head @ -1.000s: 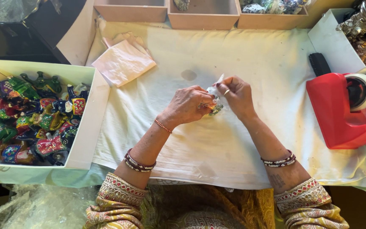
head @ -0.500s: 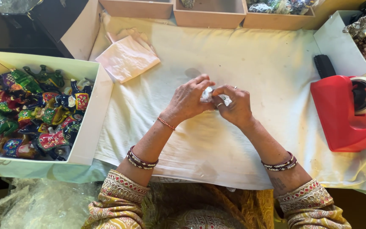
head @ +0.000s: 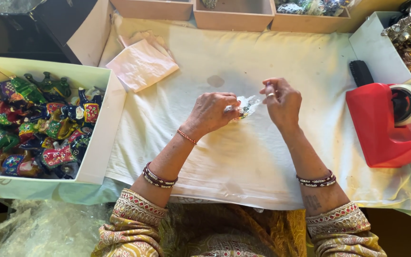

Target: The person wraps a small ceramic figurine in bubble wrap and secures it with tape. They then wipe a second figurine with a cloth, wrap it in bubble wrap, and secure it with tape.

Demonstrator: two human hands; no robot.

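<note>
Table under a cream cloth (head: 243,157), one stain near centre. White box (head: 102,128) at left full of painted animal figures (head: 34,123); red tape dispenser (head: 386,124) at right. Left hand (head: 210,113) and right hand (head: 281,101) both pinch a small clear-wrapped item (head: 246,105) mid-cloth.

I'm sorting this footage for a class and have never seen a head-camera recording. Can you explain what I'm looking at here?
The camera sits on a person's head and looks down at their own two bare hands over a table covered with a white cloth. The left hand and right hand together hold a small object in clear wrap; what it is cannot be made out. At the left, a white box holds colourful painted animal figurines. Pink tissue sheets lie above the hands. At the right stands a red tape dispenser. Shallow trays line the far edge.
</note>
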